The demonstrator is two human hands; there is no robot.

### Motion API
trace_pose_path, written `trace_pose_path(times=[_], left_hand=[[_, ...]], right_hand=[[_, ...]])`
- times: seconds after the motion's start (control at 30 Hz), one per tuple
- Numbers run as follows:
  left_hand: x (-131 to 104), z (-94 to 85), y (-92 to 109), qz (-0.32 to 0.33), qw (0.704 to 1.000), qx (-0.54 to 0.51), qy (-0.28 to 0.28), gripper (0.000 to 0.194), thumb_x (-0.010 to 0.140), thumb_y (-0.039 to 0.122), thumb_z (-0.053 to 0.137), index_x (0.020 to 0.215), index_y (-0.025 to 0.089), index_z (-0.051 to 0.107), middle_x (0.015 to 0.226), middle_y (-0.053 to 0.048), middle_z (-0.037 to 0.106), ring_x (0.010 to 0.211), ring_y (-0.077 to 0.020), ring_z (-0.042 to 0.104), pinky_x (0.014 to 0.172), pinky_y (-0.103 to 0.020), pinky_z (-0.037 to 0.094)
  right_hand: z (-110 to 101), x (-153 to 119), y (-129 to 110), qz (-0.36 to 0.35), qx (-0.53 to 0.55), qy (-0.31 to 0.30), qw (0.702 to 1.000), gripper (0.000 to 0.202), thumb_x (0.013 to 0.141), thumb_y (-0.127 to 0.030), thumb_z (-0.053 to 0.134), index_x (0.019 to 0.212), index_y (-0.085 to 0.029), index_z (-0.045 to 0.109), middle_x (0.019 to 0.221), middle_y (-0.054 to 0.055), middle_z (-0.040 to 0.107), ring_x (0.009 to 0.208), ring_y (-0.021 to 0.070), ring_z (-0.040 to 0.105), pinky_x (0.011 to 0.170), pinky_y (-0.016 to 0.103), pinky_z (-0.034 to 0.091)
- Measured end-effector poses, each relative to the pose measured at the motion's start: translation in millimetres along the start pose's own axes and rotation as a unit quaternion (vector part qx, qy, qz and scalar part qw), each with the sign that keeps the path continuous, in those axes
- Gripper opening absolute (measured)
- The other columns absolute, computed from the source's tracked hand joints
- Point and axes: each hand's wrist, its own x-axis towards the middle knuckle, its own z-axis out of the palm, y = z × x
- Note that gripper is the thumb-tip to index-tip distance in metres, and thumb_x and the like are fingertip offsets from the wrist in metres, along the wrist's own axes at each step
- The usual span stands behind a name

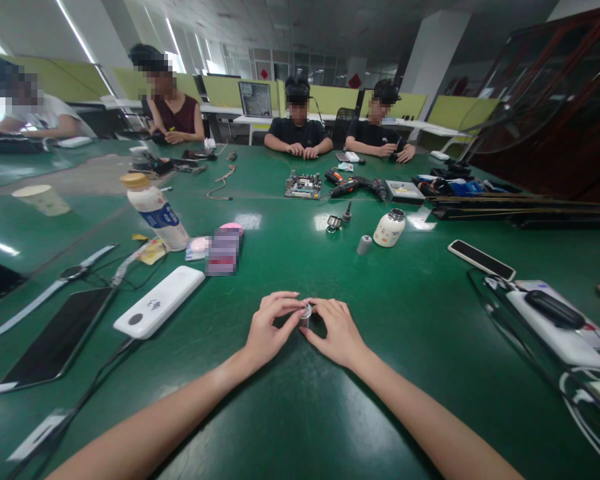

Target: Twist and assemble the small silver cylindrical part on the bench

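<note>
Near the middle of the green table (260, 413), a small silvery round piece (306, 312) sits between my two hands. From its left side, my left hand (275, 323) pinches it with thumb and fingertips. The fingers of my right hand (335, 328) close on it from the right, thumb low and fingertips near the top. Beyond my hands stands a small grey cylinder (365, 245), beside a cream bottle (389, 228) without a lid. A metal part with a ring (334, 223) lies to the left of the cylinder, next to a dark pointed part (348, 212).
A white power bank (160, 302), a tablet (55, 337), a watch (73, 272) and a drink bottle (155, 212) are at left. Phones and cables lie at right. Farther back are a circuit board (303, 185), power drills (355, 183) and several seated people.
</note>
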Motion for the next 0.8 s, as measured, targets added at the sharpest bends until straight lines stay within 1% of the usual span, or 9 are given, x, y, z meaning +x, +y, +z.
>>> trace_pose_path(times=[0.17, 0.33, 0.43, 0.53, 0.6, 0.67, 0.73, 0.8], left_hand=[[1, 1.2, 0, -0.018, 1.000, -0.022, -0.011, 0.015, 0.088, 0.024, 0.062, 0.099, 0.024, 0.072, 0.100, -0.008, 0.074, 0.105, -0.0231, 0.065, 0.092, -0.041, 0.053], [1, 0.5, -1, -0.022, 0.999, -0.013, -0.030, 0.017, 0.088, 0.022, 0.060, 0.100, 0.026, 0.073, 0.104, -0.007, 0.073, 0.108, -0.0228, 0.063, 0.095, -0.043, 0.051], [1, -0.1, 4, -0.022, 0.999, -0.009, -0.033, 0.017, 0.089, 0.022, 0.060, 0.099, 0.026, 0.072, 0.106, -0.007, 0.073, 0.110, -0.0234, 0.061, 0.096, -0.044, 0.049], [4, -3.1, 9, -0.007, 0.999, 0.003, -0.034, 0.016, 0.089, 0.025, 0.059, 0.100, 0.025, 0.071, 0.109, -0.007, 0.073, 0.112, -0.0242, 0.059, 0.097, -0.045, 0.048], [11, -9.5, 8, 0.001, 0.998, 0.051, -0.021, 0.020, 0.090, 0.030, 0.057, 0.107, 0.026, 0.068, 0.116, -0.008, 0.071, 0.114, -0.0254, 0.057, 0.099, -0.046, 0.044], [23, -21.0, 0, -0.005, 0.989, 0.144, 0.013, 0.029, 0.091, 0.035, 0.054, 0.118, 0.027, 0.062, 0.127, -0.009, 0.065, 0.120, -0.0286, 0.054, 0.102, -0.050, 0.039], [39, -36.5, -17, -0.039, 0.960, 0.268, 0.072, 0.046, 0.089, 0.044, 0.055, 0.131, 0.023, 0.054, 0.138, -0.015, 0.056, 0.127, -0.0359, 0.047, 0.103, -0.056, 0.033], [57, -52.9, -39, -0.072, 0.923, 0.362, 0.107, 0.060, 0.089, 0.050, 0.053, 0.138, 0.016, 0.047, 0.144, -0.023, 0.047, 0.134, -0.0418, 0.037, 0.103, -0.061, 0.027]], right_hand=[[-1, 0, -1, 0.004, 0.014, -0.001, 1.000, 0.025, 0.083, -0.028, 0.066, 0.106, -0.021, 0.060, 0.123, 0.010, 0.064, 0.115, 0.0266, 0.056, 0.099, 0.047, 0.039], [-1, 0, -1, 0.006, 0.007, -0.003, 1.000, 0.025, 0.083, -0.028, 0.067, 0.106, -0.022, 0.060, 0.122, 0.010, 0.064, 0.114, 0.0270, 0.056, 0.098, 0.046, 0.040], [0, 0, -1, 0.006, -0.005, 0.000, 1.000, 0.025, 0.082, -0.028, 0.067, 0.105, -0.022, 0.060, 0.122, 0.010, 0.065, 0.114, 0.0263, 0.057, 0.097, 0.045, 0.042], [1, 0, -1, 0.002, -0.009, 0.007, 1.000, 0.024, 0.082, -0.028, 0.067, 0.104, -0.022, 0.061, 0.121, 0.010, 0.065, 0.113, 0.0265, 0.057, 0.096, 0.045, 0.042], [2, 0, 0, 0.000, -0.006, 0.013, 1.000, 0.023, 0.083, -0.029, 0.068, 0.104, -0.022, 0.060, 0.122, 0.009, 0.065, 0.113, 0.0267, 0.057, 0.097, 0.046, 0.041], [3, 0, 0, 0.000, -0.003, 0.016, 1.000, 0.023, 0.082, -0.030, 0.068, 0.103, -0.022, 0.060, 0.123, 0.009, 0.064, 0.113, 0.0267, 0.057, 0.098, 0.046, 0.041], [2, 0, 0, 0.004, 0.001, 0.016, 1.000, 0.023, 0.081, -0.028, 0.069, 0.101, -0.022, 0.060, 0.123, 0.009, 0.064, 0.114, 0.0266, 0.057, 0.098, 0.046, 0.040], [2, 0, -2, 0.007, 0.005, 0.016, 1.000, 0.023, 0.080, -0.027, 0.070, 0.100, -0.021, 0.060, 0.122, 0.009, 0.065, 0.114, 0.0263, 0.057, 0.098, 0.045, 0.040]])
